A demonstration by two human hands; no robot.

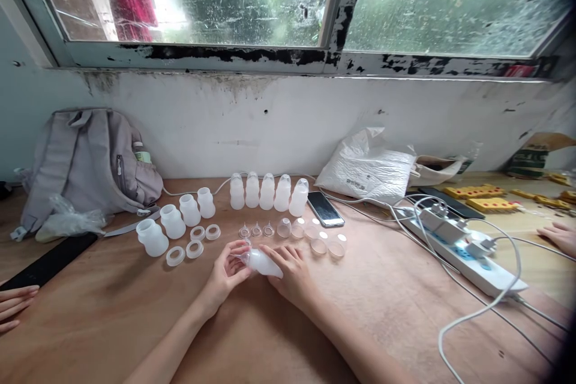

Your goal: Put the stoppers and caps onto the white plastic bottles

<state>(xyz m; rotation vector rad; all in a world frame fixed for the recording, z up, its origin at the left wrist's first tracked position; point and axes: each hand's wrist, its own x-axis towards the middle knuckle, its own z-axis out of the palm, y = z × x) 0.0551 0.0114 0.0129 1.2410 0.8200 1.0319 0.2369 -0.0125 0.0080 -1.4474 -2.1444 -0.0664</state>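
Both hands, left hand [226, 272] and right hand [291, 273], grip one silicone bottle [262, 263] over the wooden table [112, 312]; grimy window [288, 0] at twelve o'clock, backpack [85, 162] at ten.

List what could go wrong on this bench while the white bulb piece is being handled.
1. The left hand and right hand hold the white bulb piece just in front of small clear caps; a slip might scatter them.
2. The upright bottles stand packed in a row; one nudge could topple several.
3. The phone lies beside them and might get knocked.
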